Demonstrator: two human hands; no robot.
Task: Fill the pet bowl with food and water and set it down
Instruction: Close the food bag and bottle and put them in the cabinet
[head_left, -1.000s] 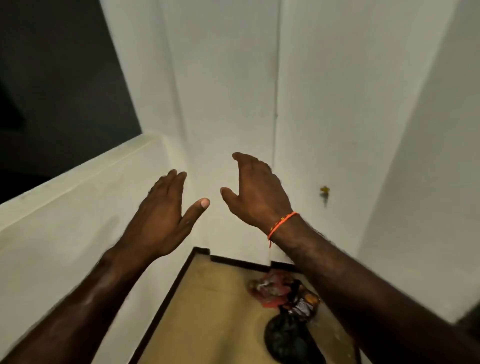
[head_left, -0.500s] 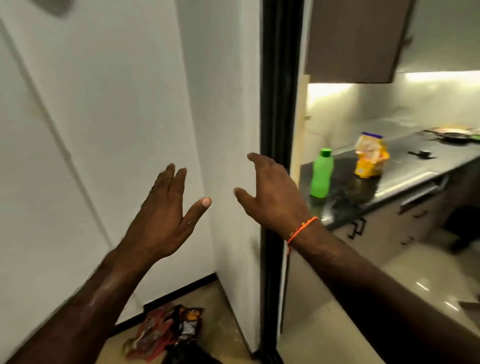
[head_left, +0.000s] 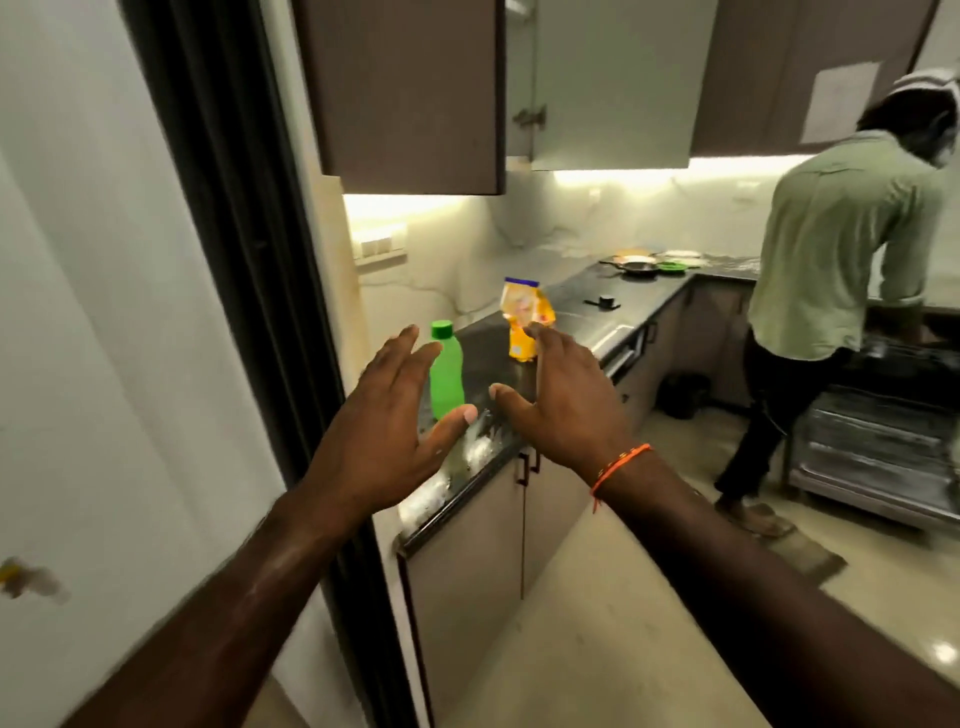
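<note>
My view has swung off the white corner and its floor litter, past the dark door frame, into the kitchen. The green bottle, which was to the right of my right hand half a second ago, now shows between it and my left hand. The yellow packet now sits just beyond my right fingertips. A person in a pale green shirt has appeared far right of both hands, bent over the counter.
</note>
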